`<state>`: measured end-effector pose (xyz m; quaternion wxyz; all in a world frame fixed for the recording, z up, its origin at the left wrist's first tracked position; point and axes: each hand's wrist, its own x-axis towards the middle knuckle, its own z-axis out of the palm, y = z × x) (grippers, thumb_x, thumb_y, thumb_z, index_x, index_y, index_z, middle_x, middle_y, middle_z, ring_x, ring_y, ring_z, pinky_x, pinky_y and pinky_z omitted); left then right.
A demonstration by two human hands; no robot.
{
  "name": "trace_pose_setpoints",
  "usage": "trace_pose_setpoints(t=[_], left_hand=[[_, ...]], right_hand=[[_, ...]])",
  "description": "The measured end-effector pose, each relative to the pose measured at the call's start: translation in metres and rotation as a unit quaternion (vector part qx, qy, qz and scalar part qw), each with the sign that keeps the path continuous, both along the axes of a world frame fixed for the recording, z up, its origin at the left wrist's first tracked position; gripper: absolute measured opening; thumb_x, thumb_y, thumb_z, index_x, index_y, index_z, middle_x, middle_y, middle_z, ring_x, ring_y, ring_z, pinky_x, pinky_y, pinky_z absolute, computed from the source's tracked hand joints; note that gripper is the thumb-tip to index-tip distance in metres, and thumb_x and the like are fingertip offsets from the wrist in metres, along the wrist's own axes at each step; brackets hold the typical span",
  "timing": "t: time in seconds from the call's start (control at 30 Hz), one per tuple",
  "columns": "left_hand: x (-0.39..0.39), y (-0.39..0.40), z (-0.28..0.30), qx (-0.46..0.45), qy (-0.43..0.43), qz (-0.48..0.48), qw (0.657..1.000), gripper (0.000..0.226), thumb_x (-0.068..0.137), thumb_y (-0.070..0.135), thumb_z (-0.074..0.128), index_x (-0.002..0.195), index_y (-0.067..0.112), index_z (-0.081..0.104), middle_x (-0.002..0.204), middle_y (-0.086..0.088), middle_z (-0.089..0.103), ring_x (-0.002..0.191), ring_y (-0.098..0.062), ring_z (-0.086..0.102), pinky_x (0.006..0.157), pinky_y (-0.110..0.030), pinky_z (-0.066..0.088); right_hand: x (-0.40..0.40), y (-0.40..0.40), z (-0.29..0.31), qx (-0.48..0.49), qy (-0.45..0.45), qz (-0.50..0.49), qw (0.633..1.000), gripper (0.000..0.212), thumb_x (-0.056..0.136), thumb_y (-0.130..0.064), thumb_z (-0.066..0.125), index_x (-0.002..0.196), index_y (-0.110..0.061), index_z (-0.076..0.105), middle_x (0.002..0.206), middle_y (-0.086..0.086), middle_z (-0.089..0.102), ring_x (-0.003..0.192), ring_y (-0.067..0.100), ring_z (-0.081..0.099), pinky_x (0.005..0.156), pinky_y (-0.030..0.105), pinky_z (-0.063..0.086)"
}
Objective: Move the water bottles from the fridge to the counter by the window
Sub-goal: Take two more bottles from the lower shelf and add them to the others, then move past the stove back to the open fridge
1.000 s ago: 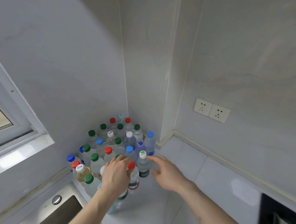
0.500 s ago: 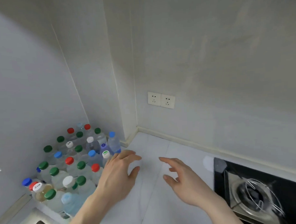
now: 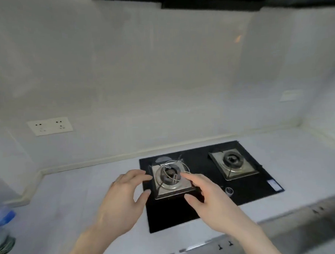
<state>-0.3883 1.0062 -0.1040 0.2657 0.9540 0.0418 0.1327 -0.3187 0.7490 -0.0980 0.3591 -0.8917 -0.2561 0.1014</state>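
Bare skin, two hands, both empty. Left hand: fingers loosely spread and slightly bent, thumb apart, holding nothing, raised over the counter at the hob's left edge. Right hand: fingers relaxed and apart, forefinger extended toward the left burner, holding nothing, in front of the hob.

Hob: black glass, set into the pale counter. Left burner: square steel tray with a thin wire ring stand on top, seen between the two hands. Right burner: square steel tray, bare. Knob: small, round, just right of the right hand.

Bottles: only a blurred few at the far left edge of the counter, one with a blue cap, well apart from both hands.

Sockets: white double plate on the wall, upper left. Hood: dark underside along the top.
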Motion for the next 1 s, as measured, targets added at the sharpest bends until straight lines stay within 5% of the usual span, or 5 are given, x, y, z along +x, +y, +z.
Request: trace_pose_setpoints(t=[0.23,0.43,0.7,1.0], left_hand=[[0.022,-0.166,0.008,-0.004,-0.028,-0.17,0.985,0.033,0.096,0.038,0.065,0.128,0.046,0.062,0.137,0.033,0.048,0.129,0.003,0.046,0.112,-0.029,0.039],[0.029,-0.311,0.022,-0.002,-0.038,-0.313,0.949,0.034,0.097,0.042,0.062,0.131,0.046,0.059,0.137,0.035,0.042,0.118,0.013,0.037,0.104,-0.022,0.036],[0.047,-0.467,0.043,0.025,-0.057,-0.476,0.877,0.033,0.096,0.043,0.061,0.129,0.045,0.06,0.137,0.029,0.047,0.126,0.004,0.044,0.104,-0.02,0.033],[0.084,-0.61,0.051,0.027,-0.083,-0.592,0.801,0.034,0.094,0.04,0.066,0.128,0.041,0.062,0.136,0.026,0.049,0.125,0.0,0.046,0.1,-0.017,0.032]], right_hand=[[-0.052,-0.175,0.013,-0.007,-0.017,-0.14,0.99,0.053,0.103,-0.036,0.059,0.149,-0.055,0.04,0.145,-0.039,0.04,0.13,-0.011,0.046,0.11,0.02,0.042],[-0.112,-0.306,0.027,-0.029,-0.056,-0.277,0.959,0.052,0.102,-0.038,0.06,0.15,-0.049,0.042,0.146,-0.032,0.043,0.133,-0.009,0.043,0.115,0.023,0.038],[-0.176,-0.429,0.042,-0.024,-0.08,-0.447,0.891,0.049,0.102,-0.038,0.061,0.148,-0.048,0.044,0.143,-0.033,0.043,0.125,-0.019,0.037,0.113,0.024,0.04],[-0.199,-0.525,0.039,-0.027,-0.093,-0.578,0.811,0.053,0.098,-0.041,0.065,0.147,-0.048,0.046,0.147,-0.035,0.043,0.132,-0.01,0.044,0.114,0.032,0.043]])
